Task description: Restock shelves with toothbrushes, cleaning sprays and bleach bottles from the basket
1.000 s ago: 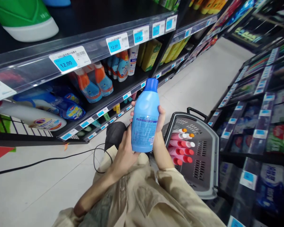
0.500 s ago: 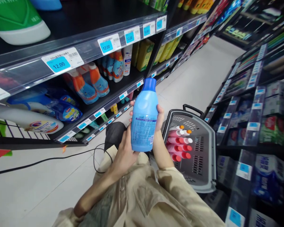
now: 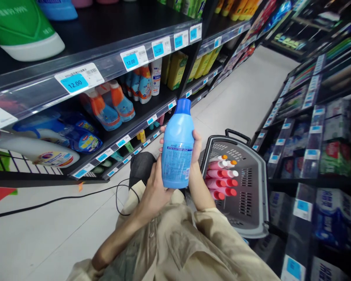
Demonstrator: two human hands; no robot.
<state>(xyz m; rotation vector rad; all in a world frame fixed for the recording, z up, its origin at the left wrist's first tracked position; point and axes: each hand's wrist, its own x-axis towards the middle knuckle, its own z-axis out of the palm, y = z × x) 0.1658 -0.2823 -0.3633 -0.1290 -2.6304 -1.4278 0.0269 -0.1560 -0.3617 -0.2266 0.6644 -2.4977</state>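
Note:
A light blue plastic bottle (image 3: 178, 152) with a darker blue cap is held up in front of my body, its printed back label facing me. My left hand (image 3: 156, 183) grips it from the left side and near its base. Around the right side and behind it wraps my right hand (image 3: 196, 148), with some fingertips showing at the bottle's left edge. Both hands are closed on the bottle; most of the fingers are hidden behind it. To the right on the floor stands a grey shopping basket (image 3: 261, 187), holding several pink bottles (image 3: 219, 173) with red, white and orange caps.
Shelves with price tags (image 3: 79, 80) run along the left, bearing spray bottles (image 3: 105, 111), a green bottle (image 3: 23, 27) and yellow boxes (image 3: 177, 70). Another shelf (image 3: 304, 208) lines the right. A black cable (image 3: 76, 196) crosses the tiled floor (image 3: 228, 101) to my left.
The view has shifted very slightly, so the shelves sit a little differently in frame. Both hands still hold the bottle in almost the same pose.

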